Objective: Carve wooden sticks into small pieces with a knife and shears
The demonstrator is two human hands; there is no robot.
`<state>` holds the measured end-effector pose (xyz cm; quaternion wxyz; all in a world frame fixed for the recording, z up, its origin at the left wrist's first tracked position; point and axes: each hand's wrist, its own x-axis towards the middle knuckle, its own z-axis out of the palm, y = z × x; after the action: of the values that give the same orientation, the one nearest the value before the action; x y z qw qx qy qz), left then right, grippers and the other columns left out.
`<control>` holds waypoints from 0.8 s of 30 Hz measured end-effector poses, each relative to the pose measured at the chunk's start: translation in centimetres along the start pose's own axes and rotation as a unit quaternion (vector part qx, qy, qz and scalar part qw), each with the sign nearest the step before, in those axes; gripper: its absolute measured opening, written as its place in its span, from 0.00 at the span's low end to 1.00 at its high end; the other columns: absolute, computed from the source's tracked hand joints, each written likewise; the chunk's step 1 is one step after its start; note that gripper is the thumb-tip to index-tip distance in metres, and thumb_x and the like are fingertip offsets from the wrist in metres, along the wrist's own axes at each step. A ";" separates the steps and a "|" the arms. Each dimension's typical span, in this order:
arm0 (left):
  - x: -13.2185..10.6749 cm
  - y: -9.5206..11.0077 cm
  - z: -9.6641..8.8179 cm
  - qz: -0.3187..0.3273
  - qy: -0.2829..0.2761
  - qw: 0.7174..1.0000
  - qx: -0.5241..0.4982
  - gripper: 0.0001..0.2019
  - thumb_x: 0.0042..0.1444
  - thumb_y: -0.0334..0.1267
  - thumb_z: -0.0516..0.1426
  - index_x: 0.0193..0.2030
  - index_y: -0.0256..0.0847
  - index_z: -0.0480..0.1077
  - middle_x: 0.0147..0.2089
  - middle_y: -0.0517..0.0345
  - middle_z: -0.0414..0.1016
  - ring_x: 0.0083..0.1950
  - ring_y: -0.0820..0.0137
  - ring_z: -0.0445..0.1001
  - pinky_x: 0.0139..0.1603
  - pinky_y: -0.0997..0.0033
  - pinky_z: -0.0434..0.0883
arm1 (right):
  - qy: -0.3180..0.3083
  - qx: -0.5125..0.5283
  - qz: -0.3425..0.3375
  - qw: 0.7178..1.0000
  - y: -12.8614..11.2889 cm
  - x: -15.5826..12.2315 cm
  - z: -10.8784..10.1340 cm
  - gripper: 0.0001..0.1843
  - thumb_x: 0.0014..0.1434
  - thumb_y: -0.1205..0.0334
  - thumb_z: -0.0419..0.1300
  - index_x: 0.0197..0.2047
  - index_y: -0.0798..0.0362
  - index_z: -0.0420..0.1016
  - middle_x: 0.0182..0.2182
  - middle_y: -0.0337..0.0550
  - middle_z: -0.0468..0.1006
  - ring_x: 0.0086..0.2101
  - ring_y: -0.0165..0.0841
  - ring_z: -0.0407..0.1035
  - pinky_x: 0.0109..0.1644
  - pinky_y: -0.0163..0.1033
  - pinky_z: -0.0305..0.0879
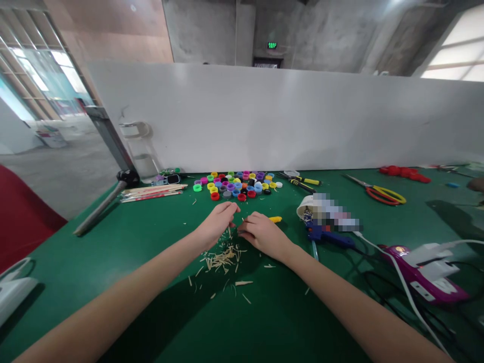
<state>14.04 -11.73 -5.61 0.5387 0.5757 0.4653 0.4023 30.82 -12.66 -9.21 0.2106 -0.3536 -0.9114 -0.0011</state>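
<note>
My left hand [218,223] is closed in a pinch over a heap of wood shavings [221,259]. A thin pale wooden stick [229,232] shows just under its fingertips, partly hidden. Close beside it, my right hand [262,235] is curled with the fingers bent toward the left hand. A ribbed yellow handle [276,219] juts out past its knuckles, and a small dark edge shows by its fingertips; the hand covers the rest of that tool. Loose slivers, including a broader wood chip [244,283], lie scattered on the green table [159,282].
Colourful bottle caps [236,186] spread behind my hands. Wooden sticks [154,192] lie at left. To the right are pliers [300,184], scissors [378,191], a blue glue gun [328,236], a white cup [305,205] and a purple power strip [427,277] with cables. A white panel [264,121] stands behind.
</note>
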 end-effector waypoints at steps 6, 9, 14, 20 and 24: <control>-0.3 0.1 0.2 -0.019 0.017 0.999 -0.045 0.11 0.52 0.46 0.54 0.29 0.40 0.64 0.23 0.64 0.55 0.26 0.73 0.57 0.29 0.73 0.61 | -0.022 -0.002 0.018 1.000 -0.2 0.2 -0.3 0.07 0.61 0.62 0.56 0.39 0.53 0.75 0.33 0.45 0.73 0.36 0.34 0.63 0.41 0.39 0.58; -0.3 0.2 0.1 -0.027 0.017 0.998 -0.051 0.10 0.52 0.45 0.54 0.31 0.40 0.65 0.24 0.64 0.55 0.27 0.73 0.57 0.30 0.73 0.61 | -0.037 0.005 0.029 0.999 0.2 0.7 -0.4 0.06 0.58 0.62 0.59 0.38 0.53 0.76 0.33 0.44 0.74 0.36 0.33 0.64 0.40 0.38 0.58; -0.4 0.0 0.3 -0.021 0.005 0.999 -0.048 0.09 0.54 0.44 0.52 0.33 0.40 0.65 0.24 0.65 0.53 0.28 0.73 0.56 0.31 0.73 0.60 | -0.068 0.023 0.016 0.997 0.8 1.3 -0.4 0.06 0.57 0.61 0.61 0.37 0.52 0.77 0.32 0.43 0.75 0.36 0.34 0.65 0.38 0.37 0.59; -1.2 0.3 1.3 0.008 -0.044 0.999 -0.022 0.10 0.54 0.44 0.51 0.28 0.39 0.63 0.24 0.65 0.54 0.27 0.74 0.55 0.28 0.73 0.56 | -0.072 0.033 0.007 0.997 0.9 1.4 -0.4 0.05 0.56 0.62 0.61 0.36 0.53 0.77 0.34 0.45 0.75 0.37 0.34 0.66 0.40 0.37 0.60; -0.5 -0.3 0.9 0.007 -0.035 0.999 -0.041 0.10 0.55 0.44 0.50 0.33 0.40 0.65 0.24 0.65 0.53 0.25 0.75 0.53 0.27 0.73 0.55 | -0.071 0.030 0.009 0.997 0.5 1.3 -0.7 0.05 0.56 0.62 0.61 0.36 0.52 0.77 0.34 0.43 0.76 0.37 0.33 0.66 0.40 0.36 0.60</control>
<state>14.74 -12.42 -6.00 0.5751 0.5699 0.4253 0.4045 30.52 -11.57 -8.17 0.1563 -0.3544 -0.9204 0.0530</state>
